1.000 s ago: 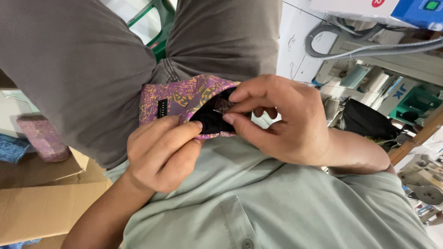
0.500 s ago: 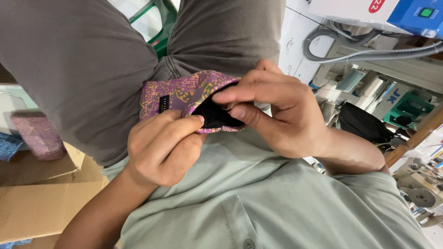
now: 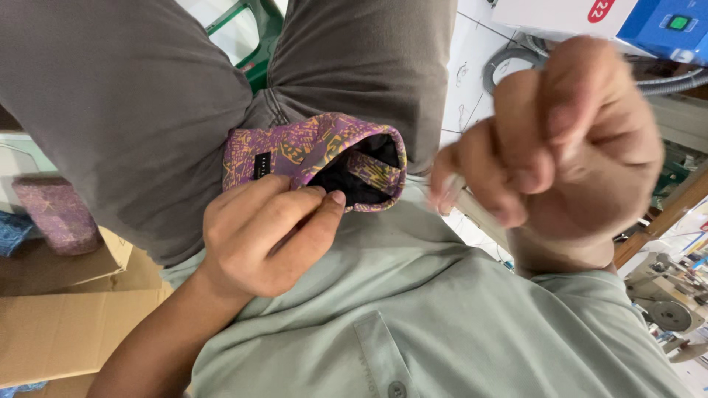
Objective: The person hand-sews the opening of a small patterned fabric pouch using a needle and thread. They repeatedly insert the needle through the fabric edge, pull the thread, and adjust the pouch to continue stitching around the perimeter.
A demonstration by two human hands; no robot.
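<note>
A purple fabric pouch with an orange and yellow pattern, black lining and a small black label lies on my lap, against grey trousers and a pale green shirt. Its mouth gapes open to the right. My left hand pinches the pouch's lower rim between thumb and fingers. My right hand is raised near the camera, away from the pouch, with its fingers curled shut. A thin pale object sticks out below its fingers, too blurred to identify.
A second purple pouch rests on cardboard boxes at the left. A green chair frame shows between my legs. At the right are a blue and white machine, a grey hose and a sewing machine.
My right hand has left the pouch's mouth and risen toward the camera, closed into a fist. My left hand keeps its hold, and the pouch's mouth now stands open.
</note>
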